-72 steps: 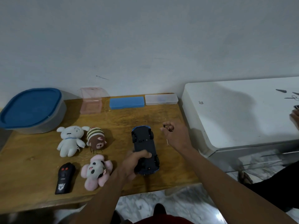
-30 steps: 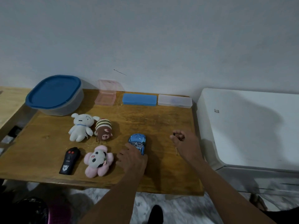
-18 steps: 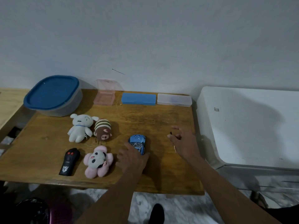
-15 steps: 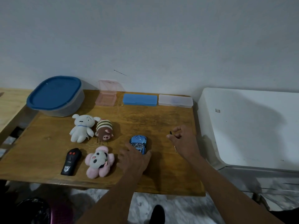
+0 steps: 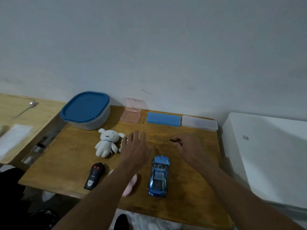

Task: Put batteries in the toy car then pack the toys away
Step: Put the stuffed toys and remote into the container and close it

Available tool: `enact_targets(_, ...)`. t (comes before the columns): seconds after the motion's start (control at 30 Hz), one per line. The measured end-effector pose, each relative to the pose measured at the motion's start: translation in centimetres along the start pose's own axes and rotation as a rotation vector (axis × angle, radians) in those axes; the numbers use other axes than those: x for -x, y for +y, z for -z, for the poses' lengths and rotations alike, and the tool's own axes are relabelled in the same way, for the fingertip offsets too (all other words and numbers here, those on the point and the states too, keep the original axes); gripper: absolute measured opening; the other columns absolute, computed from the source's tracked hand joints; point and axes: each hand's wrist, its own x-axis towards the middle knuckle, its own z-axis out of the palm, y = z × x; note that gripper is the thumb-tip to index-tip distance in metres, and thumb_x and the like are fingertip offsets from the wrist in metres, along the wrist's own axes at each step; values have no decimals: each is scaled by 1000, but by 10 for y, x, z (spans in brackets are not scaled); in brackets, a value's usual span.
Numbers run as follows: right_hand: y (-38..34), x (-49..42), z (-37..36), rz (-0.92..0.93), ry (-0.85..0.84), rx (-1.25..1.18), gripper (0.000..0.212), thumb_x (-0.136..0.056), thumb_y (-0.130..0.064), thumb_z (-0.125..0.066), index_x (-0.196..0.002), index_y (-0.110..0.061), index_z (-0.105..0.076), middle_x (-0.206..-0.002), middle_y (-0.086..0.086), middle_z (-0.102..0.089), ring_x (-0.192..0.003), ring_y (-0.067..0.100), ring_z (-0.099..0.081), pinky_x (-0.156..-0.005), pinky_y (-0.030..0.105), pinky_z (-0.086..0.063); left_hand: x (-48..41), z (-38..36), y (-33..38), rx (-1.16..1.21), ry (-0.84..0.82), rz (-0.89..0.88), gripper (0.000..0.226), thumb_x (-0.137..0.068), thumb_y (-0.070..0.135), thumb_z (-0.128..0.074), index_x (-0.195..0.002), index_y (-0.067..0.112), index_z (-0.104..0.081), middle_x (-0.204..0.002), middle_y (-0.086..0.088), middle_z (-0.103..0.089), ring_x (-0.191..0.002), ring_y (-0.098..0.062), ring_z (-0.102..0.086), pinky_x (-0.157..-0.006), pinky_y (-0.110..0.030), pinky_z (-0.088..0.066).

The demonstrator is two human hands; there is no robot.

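Observation:
The blue toy car (image 5: 159, 175) stands on its wheels on the wooden table (image 5: 191, 183), free of both hands. My left hand (image 5: 135, 151) hovers open, fingers spread, above the striped plush, which is mostly hidden beneath it. My right hand (image 5: 191, 149) is right of it, fingers pinched on a small dark screwdriver (image 5: 175, 141). A white plush (image 5: 107, 144) sits left of my left hand. The black remote (image 5: 94, 175) lies near the front edge. The pink plush (image 5: 131, 185) peeks out under my left forearm.
A grey tub with a blue lid (image 5: 85, 110) stands at the back left. Along the wall lie a pink open case (image 5: 131, 113), a blue case (image 5: 163, 119) and a clear case (image 5: 199, 123). A white appliance (image 5: 269, 155) flanks the table's right; a lighter table with a spoon (image 5: 25, 109) sits left.
The car, earlier upside down, now stands upright. My left hand has let go of it and moved up and left over the striped plush. My right hand still holds the screwdriver.

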Motion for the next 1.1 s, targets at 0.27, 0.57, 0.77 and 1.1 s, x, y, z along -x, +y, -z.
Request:
enact_targets(0.27, -59, -62, -29, 90, 64, 246, 14, -94, -27, -52, -95, -21, -64, -87, -4, -53, -77, 15, -53, -62, 28, -40, -57, 22, -75, -123, 21, -97, 57, -95, 45, -46, -142, 14, -34, -146, -13, -38, -136, -31, -35, -117, -50, -22)
enact_targets(0.57, -112, -145, -83, 74, 54, 319, 13, -94, -21, -48, -96, -21, -61, -96, -1, -60, -91, 22, -57, -74, 36, -45, -130, 15, -145, -95, -30, -220, 56, -100, 42, -37, -146, 12, -28, -145, -11, -36, -138, -29, -30, -120, -48, -16)
enact_targets(0.77, -125, -178, -109, -24, -5, 378, 14, -92, -21, -57, -105, -19, -61, -105, 0, -60, -98, 22, -57, -78, 35, -45, -166, -14, -175, 36, -82, -311, 45, -99, 40, -39, -136, 15, -35, -140, -7, -40, -132, -25, -36, -119, -43, -22)
enact_targets(1.1, -121, -236, -134, -29, -153, 457, 22, -87, -10, -60, -109, -14, -60, -112, 8, -61, -104, 29, -55, -80, 37, -43, -199, -64, -192, 28, -170, -408, 50, -88, 22, -51, -135, 7, -42, -128, -15, -49, -118, -31, -47, -109, -43, -38)
